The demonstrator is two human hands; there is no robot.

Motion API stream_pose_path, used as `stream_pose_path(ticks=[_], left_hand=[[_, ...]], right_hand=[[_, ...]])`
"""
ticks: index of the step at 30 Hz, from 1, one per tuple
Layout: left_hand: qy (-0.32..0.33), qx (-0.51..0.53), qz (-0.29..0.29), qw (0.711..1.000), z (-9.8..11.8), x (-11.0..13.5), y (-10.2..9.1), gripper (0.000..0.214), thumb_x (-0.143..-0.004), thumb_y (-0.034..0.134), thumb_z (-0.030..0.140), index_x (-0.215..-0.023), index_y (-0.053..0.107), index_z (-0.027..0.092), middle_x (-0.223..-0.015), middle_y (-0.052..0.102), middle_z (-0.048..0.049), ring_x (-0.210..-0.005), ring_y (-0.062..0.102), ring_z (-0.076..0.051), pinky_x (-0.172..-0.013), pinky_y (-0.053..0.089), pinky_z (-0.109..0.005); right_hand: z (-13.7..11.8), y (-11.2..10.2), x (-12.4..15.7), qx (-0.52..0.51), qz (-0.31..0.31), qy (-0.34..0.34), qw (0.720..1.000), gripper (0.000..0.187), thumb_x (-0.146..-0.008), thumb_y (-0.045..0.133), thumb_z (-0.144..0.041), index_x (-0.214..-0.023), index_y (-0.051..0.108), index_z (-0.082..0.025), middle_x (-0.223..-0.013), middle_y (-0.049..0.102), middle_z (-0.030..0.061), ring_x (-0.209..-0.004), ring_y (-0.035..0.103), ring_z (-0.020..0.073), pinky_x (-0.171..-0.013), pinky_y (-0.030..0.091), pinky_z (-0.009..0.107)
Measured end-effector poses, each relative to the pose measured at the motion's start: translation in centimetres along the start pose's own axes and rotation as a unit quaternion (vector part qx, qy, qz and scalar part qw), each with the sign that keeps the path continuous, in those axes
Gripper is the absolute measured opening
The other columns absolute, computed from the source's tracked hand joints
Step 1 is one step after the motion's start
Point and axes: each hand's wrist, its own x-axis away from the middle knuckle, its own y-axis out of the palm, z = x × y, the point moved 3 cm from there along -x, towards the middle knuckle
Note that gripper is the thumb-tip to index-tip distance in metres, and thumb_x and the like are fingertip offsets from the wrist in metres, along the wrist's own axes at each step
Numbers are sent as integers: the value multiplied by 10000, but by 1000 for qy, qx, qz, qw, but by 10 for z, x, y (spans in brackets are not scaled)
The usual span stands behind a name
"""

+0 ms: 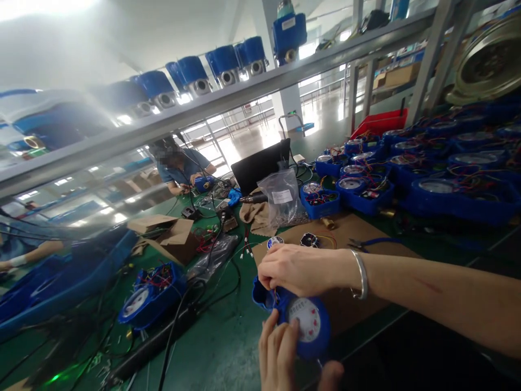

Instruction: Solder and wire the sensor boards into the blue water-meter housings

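On the green table (228, 339), hands (303, 266) partly hide a blue meter (321, 328).

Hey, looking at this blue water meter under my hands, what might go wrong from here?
Three possible risks:
1. The right hand is at the open compartment of the blue water meter; any thin wiring there might get pinched or tugged, though the fingers hide most of it.
2. The left hand has a fingertip on the dial, which could get smudged.
3. The pliers lie just beyond the right forearm, so they might get knocked.
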Motion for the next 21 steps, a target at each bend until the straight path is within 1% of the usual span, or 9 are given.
stream_pose_path(ticks=[3,6,9,11,13,15,17,19,21], left_hand=[[13,-40,-7,999,-4,1,4,359,-719,728,532,-930,700,243,-898,633,-97,-1122,569,-342,-926,472,-444],[-19,1,30,999,-13,-2,-3,299,-780,679,493,-926,658,233,-924,612,-79,-1015,595,-284,-858,493,-387],[-159,63,117,978,-32,-11,-15,301,-838,620,466,-1025,592,232,-1028,580,-58,-961,586,-202,-835,491,-310],[-282,106,125,945,-47,-18,-14,373,-861,579,485,-1130,535,230,-1174,566,-77,-1063,577,-198,-894,478,-297],[-385,170,84,903,-57,-24,-3,505,-884,513,520,-1307,426,259,-1332,520,-104,-1159,570,-219,-939,475,-322],[-435,252,50,863,-61,-28,12,587,-898,464,516,-1422,301,307,-1402,494,-103,-1188,579,-228,-956,486,-339],[-444,312,29,840,-62,-30,24,614,-892,466,506,-1443,273,315,-1390,529,-94,-1191,589,-231,-968,495,-341],[-441,322,17,838,-63,-30,31,603,-881,496,510,-1418,327,293,-1377,553,-87,-1213,575,-231,-1007,479,-335],[-445,302,19,843,-66,-30,34,577,-881,497,523,-1391,378,282,-1372,561,-78,-1239,555,-232,-1047,455,-337]], right_hand=[[5,0,6,-22,36,16,999,99,-876,577,-41,-849,608,-132,-817,640,48,-815,556,197,-917,407,334],[9,-1,10,-59,72,36,995,123,-874,572,-30,-828,595,-142,-819,627,31,-824,550,185,-897,407,323],[14,2,19,-99,109,60,987,142,-890,544,-35,-836,579,-161,-844,627,9,-833,561,164,-814,425,284],[19,9,28,-143,160,89,973,96,-916,527,-87,-901,571,-171,-898,635,12,-860,579,156,-815,441,281],[25,22,42,-221,255,148,930,127,-956,524,-227,-1074,547,-186,-1071,630,48,-1031,570,179,-949,432,330],[31,44,57,-322,331,236,855,381,-972,506,-412,-1302,430,-236,-1346,505,74,-1297,408,208,-1135,293,425],[32,74,67,-414,305,318,797,549,-972,462,-532,-1440,269,-318,-1528,295,31,-1424,210,205,-1205,139,490],[29,100,71,-494,267,356,747,590,-977,406,-580,-1482,195,-360,-1575,198,-19,-1451,136,188,-1224,64,481],[27,118,74,-537,263,373,710,593,-981,357,-599,-1496,180,-367,-1583,180,-44,-1458,113,181,-1228,44,449]])
